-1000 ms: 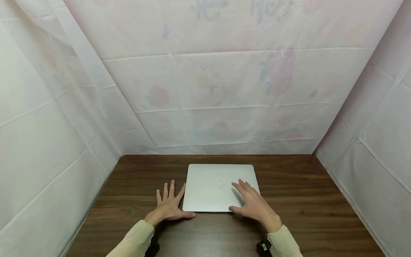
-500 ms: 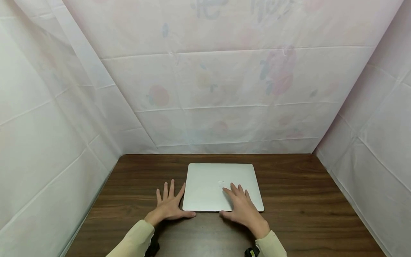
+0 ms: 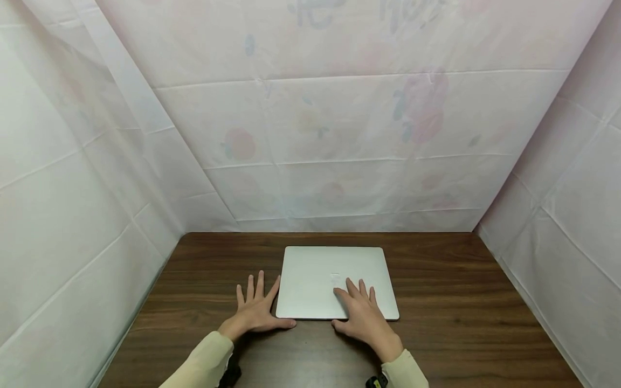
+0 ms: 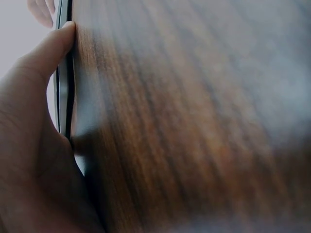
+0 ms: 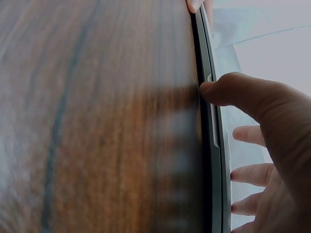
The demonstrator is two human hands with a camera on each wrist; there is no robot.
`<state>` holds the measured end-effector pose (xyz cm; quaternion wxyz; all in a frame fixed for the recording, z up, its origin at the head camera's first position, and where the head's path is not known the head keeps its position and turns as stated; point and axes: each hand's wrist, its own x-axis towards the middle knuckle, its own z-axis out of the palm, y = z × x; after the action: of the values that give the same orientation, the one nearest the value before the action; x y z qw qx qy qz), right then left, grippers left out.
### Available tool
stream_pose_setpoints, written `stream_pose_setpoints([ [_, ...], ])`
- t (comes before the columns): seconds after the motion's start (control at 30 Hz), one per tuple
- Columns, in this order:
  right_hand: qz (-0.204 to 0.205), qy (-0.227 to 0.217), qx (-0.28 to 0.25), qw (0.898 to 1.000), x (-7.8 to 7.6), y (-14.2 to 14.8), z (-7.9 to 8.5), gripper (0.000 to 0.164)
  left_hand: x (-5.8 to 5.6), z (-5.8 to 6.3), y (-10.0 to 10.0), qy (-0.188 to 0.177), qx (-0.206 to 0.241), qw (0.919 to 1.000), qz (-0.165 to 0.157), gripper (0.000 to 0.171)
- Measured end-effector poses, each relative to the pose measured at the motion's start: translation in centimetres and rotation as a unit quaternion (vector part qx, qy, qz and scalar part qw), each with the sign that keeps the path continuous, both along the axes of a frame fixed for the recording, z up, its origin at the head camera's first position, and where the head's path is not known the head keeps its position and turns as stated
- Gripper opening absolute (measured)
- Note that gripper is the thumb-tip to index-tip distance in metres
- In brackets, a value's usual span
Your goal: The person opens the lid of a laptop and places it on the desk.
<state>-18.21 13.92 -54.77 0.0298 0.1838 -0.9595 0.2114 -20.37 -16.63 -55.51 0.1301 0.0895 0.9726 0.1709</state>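
Observation:
A closed silver laptop [image 3: 310,280] lies flat on the brown wooden table, with a small logo at the middle of its lid. My left hand [image 3: 254,312] rests spread at its near left corner, the thumb [image 4: 60,41] along the front edge and the index finger beside the left side. My right hand [image 3: 364,318] is over the near right part of the lid with its fingers extended. In the right wrist view, the right thumb [image 5: 226,90] touches the front edge at the notch, and the other fingertips sit at the lid.
Dark wood-grain table [image 3: 461,302] surrounds the laptop. A pale printed cloth [image 3: 339,134] hangs behind the table, and white cloth [image 3: 577,226] also hangs along the right side. Dark wrist devices [image 3: 377,381] sit at the light sleeves.
My right hand has moved left and slightly nearer along the laptop, bringing its thumb toward the middle of the front edge. My left hand and the laptop have stayed put.

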Motion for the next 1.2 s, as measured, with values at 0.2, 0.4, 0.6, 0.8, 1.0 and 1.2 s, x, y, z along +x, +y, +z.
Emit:
stream_pose_setpoints([
  [0.2,-0.005,-0.001,0.004,1.000,-0.05,-0.15,0.03,0.066,-0.12,-0.18,-0.05,-0.002,0.006,1.0000,-0.001,0.131],
  [0.4,-0.005,0.003,0.008,1.000,-0.16,-0.28,0.06,0.062,-0.01,-0.03,-0.13,-0.003,0.001,1.0000,-0.003,0.130],
  [0.6,0.002,0.008,0.015,1.000,-0.32,-0.26,0.29,0.059,-0.07,-0.06,-0.21,-0.010,0.004,0.9999,-0.002,0.130],
  [0.8,0.010,0.018,0.013,1.000,-0.53,-0.08,0.39,0.051,-0.01,0.24,-0.16,-0.005,0.005,1.0000,-0.004,0.129],
  [1.0,0.022,0.031,0.012,0.999,-0.57,0.18,0.41,0.047,-0.09,0.09,-0.20,-0.005,0.002,1.0000,-0.004,0.130],
  [1.2,0.043,0.067,0.018,0.997,-0.63,0.44,0.67,0.045,-0.01,0.08,-0.17,-0.008,0.003,1.0000,-0.002,0.132],
])
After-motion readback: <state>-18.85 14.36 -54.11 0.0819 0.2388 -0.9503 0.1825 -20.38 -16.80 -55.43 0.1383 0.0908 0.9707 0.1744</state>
